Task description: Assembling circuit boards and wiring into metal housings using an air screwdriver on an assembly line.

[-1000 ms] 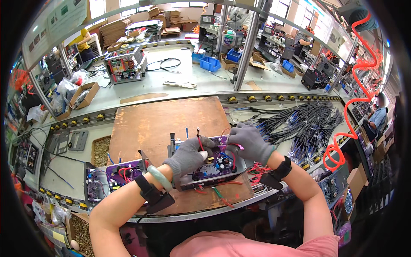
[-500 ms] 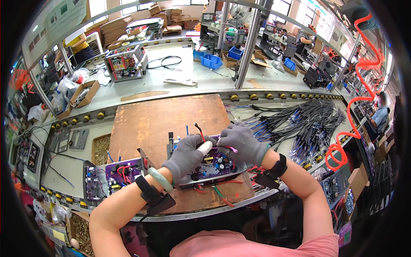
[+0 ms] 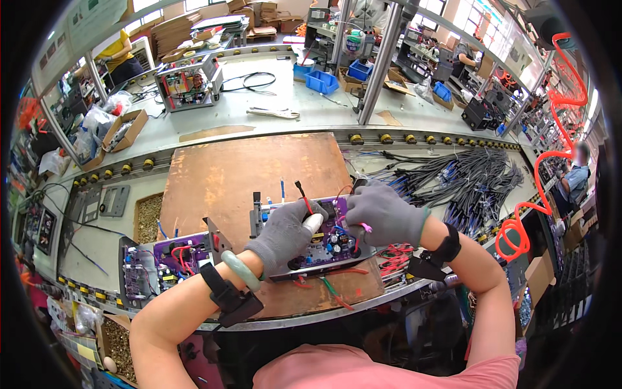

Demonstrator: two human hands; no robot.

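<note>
Grey gloves cover both my hands above an open device with a purple circuit board [image 3: 335,245]. My left hand [image 3: 285,232], its thumb tip wrapped in white, pinches a red wire with a black end [image 3: 302,192] sticking up between the fingers. To its right, my right hand [image 3: 389,215] has its fingers curled around thin wires. A thin red wire [image 3: 341,192] arches up beside those fingers, and a pink wire end [image 3: 367,228] pokes out below them. The fingertips of my right hand are partly hidden.
A second purple-board unit [image 3: 148,267] sits at left. The device rests on a worn brown board [image 3: 249,170]. A heap of black cables [image 3: 453,181] lies at right, red leads [image 3: 396,258] nearer. A coiled orange hose [image 3: 543,188] hangs at far right. Behind are blue bins [image 3: 322,82].
My right hand has moved right, away from my left hand, and a red wire now arches between them. My left hand stays nearly in place with its wire.
</note>
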